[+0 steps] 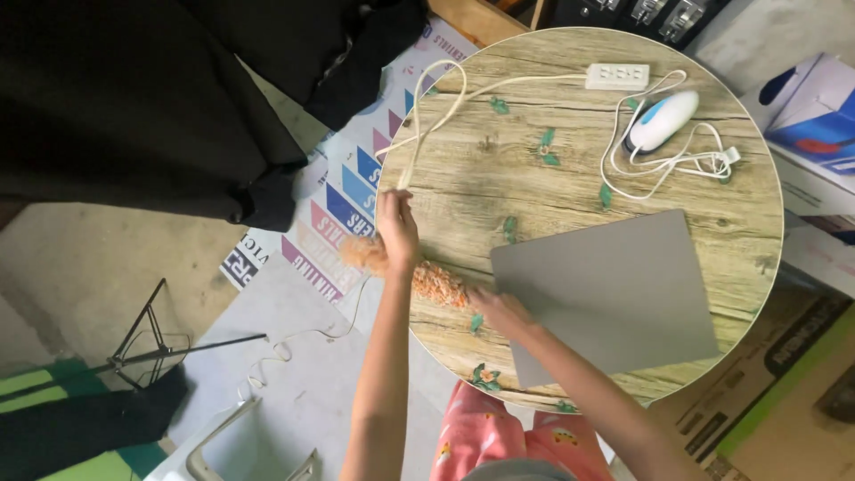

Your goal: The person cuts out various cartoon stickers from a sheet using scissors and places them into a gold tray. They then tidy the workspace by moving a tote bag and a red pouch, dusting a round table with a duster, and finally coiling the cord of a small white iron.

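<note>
A person bends over a round wood-grain worktop [499,178], the left hand [397,230] closed around the middle of a fluffy orange duster [436,283] lying across the near edge. The right hand [500,309] rests fingers spread beside a grey laptop [614,294]. The stretch beyond the hands looks unswept.

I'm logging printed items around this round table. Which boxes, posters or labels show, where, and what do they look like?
Poster: on the floor left of the table, pale with blue, pink and purple chevrons.
White and blue box: right edge, beside the table.
Brown cardboard box: lower right, with black print and a green stripe.
</note>
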